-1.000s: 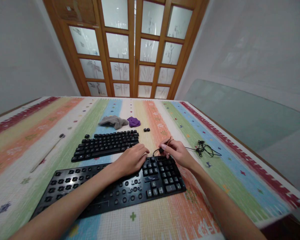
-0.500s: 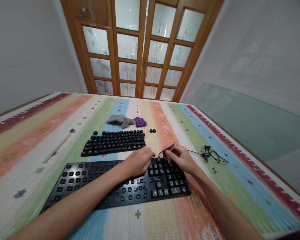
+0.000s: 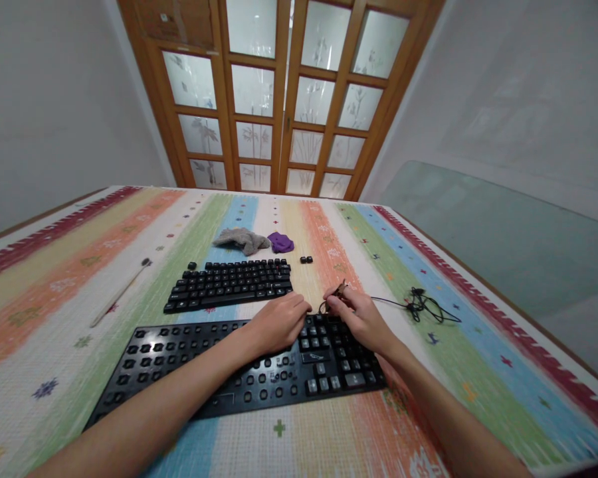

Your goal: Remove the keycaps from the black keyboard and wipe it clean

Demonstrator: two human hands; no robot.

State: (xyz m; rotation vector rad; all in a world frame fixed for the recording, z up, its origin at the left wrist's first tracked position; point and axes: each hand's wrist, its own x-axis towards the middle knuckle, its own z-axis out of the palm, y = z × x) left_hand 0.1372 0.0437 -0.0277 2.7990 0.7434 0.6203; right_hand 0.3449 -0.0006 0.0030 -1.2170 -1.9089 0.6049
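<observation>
A black keyboard (image 3: 219, 401) lies across the cloth, its left part stripped to bare key sockets and its right part still bearing keycaps. My left hand (image 3: 280, 321) rests over its upper middle, fingers closed together near the back edge; what they pinch, if anything, is hidden. Over the upper right corner, my right hand (image 3: 356, 313) is closed on a small thin brownish tool (image 3: 339, 289), too small to name. A black cable (image 3: 386, 301) runs from the keyboard's back edge past this hand.
Behind the keyboard, loose black keycaps (image 3: 229, 285) stand in rows, with two more keycaps (image 3: 305, 259) to their right. A grey cloth (image 3: 242, 240) and a purple cloth (image 3: 281, 242) lie farther back. At left is a thin brush (image 3: 120, 292); at right, bundled cable (image 3: 421, 304).
The brownish tool in my right hand has turned a little, and its shape looks different. My left hand has hardly moved. The whole view has shifted slightly.
</observation>
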